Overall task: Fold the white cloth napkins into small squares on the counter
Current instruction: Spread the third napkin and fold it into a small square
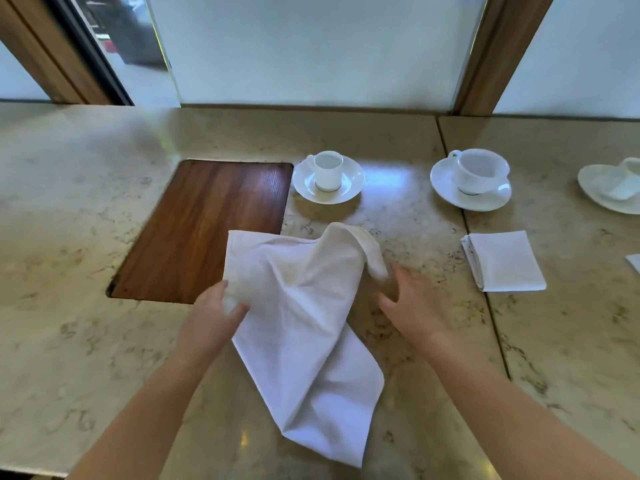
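The left hand (216,311) pinches the left edge of a crumpled white cloth napkin (304,327) at mid-frame; the right hand (410,301) hovers beside it, fingers spread, empty. Judged an opening step: next, spread the napkin flat. It lies on a beige marble counter (69,271), a folded white napkin square (505,261) to its right, below frosted windows (311,46).

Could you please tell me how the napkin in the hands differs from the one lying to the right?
The loose white cloth napkin is unfolded, rumpled and partly lifted, gripped by the left hand; the folded white square napkin lies flat and untouched. The loose one covers far more of the beige marble counter. Both are plain white cloth.
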